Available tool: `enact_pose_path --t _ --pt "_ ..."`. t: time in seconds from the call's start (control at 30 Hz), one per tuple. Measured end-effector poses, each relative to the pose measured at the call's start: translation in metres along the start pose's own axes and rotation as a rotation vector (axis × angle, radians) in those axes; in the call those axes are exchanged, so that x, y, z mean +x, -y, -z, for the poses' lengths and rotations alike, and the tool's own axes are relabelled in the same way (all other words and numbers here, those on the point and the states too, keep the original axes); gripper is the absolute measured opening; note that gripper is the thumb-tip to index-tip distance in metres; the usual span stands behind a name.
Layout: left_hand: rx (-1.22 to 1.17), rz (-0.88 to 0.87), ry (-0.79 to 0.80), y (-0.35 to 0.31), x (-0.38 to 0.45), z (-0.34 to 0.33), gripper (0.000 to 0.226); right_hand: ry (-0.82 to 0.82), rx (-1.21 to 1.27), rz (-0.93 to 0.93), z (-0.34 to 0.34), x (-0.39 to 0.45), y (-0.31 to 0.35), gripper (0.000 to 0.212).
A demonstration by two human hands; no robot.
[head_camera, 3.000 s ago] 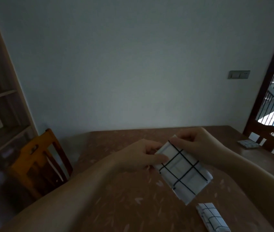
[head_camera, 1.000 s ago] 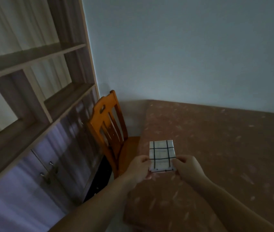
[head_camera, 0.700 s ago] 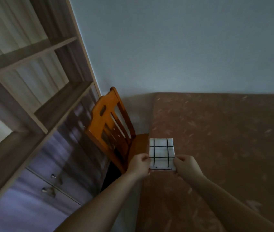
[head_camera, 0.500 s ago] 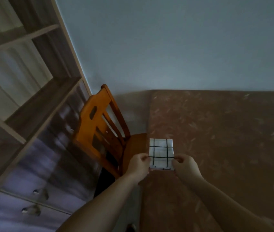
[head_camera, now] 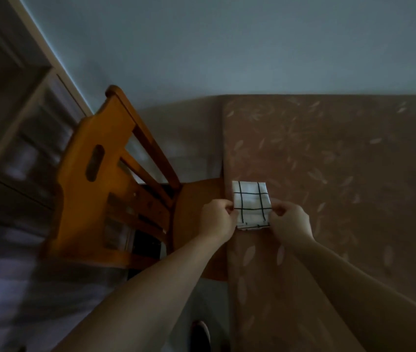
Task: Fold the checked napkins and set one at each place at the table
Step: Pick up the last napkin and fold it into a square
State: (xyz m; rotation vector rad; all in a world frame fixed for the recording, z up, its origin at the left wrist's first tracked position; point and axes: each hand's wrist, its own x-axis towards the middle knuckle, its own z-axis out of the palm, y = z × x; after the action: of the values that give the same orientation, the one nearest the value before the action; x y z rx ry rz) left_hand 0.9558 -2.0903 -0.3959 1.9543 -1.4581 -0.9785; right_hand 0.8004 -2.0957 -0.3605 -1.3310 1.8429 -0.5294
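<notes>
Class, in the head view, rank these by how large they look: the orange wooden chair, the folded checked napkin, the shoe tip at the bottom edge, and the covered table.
1. covered table, cut off by the frame
2. orange wooden chair
3. folded checked napkin
4. shoe tip, only partly in view, so unsure against the napkin

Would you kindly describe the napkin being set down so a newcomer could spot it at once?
Find the brown leaf-patterned table and its left edge, beside the orange wooden chair. There the left hand and right hand pinch a folded napkin. It is the only white cloth with black grid lines.
</notes>
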Motion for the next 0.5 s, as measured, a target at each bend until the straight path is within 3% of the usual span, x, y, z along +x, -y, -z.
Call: enact_pose_path --t 0.17,0.27,0.37,0.5 --pt "0.138 -0.114 -0.02 0.003 0.0 0.0 0.018 0.002 -0.005 -0.006 0.0 0.007 -0.004 0.029" --pt "0.131 -0.093 -0.051 0.004 -0.008 0.003 0.016 0.012 -0.036 0.018 0.004 0.005 -0.007 0.027" --pt "0.158 -0.072 -0.103 0.002 -0.027 0.012 0.028 -0.004 -0.102 0.02 0.016 -0.005 -0.011 0.01" --pt "0.215 -0.07 -0.195 -0.001 -0.065 0.024 0.038 -0.048 -0.253 0.132 0.044 -0.027 -0.024 0.013"
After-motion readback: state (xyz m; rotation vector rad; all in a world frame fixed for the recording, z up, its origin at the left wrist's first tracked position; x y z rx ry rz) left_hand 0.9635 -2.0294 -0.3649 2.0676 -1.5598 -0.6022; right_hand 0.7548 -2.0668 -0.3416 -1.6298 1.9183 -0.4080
